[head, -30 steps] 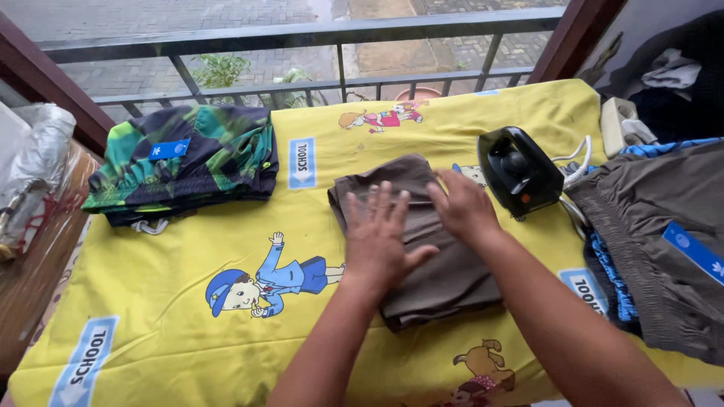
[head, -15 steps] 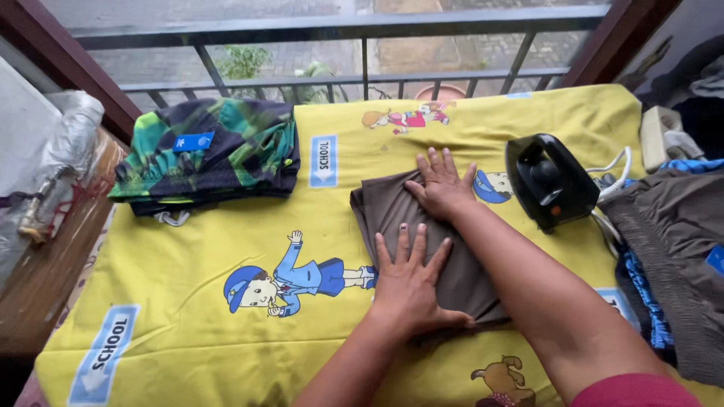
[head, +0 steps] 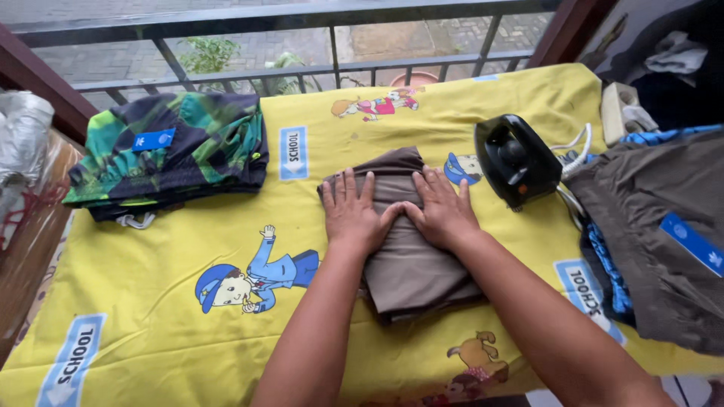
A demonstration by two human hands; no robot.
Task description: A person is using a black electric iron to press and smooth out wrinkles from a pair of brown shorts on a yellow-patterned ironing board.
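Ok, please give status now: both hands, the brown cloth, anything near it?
Left hand and right hand flat, side by side on folded brown garment. Garment lies on yellow sheet. Black iron just right, not touching.

The worktop [head: 151,301] is covered by a yellow sheet printed with cartoon children and blue labels. A folded brown garment [head: 411,264] lies on it at the middle, a folded green and dark patterned garment [head: 181,147] at the far left, and a black iron [head: 516,158] stands just right of the brown one. A grey-brown garment with blue trim [head: 656,226] lies spread at the right edge.
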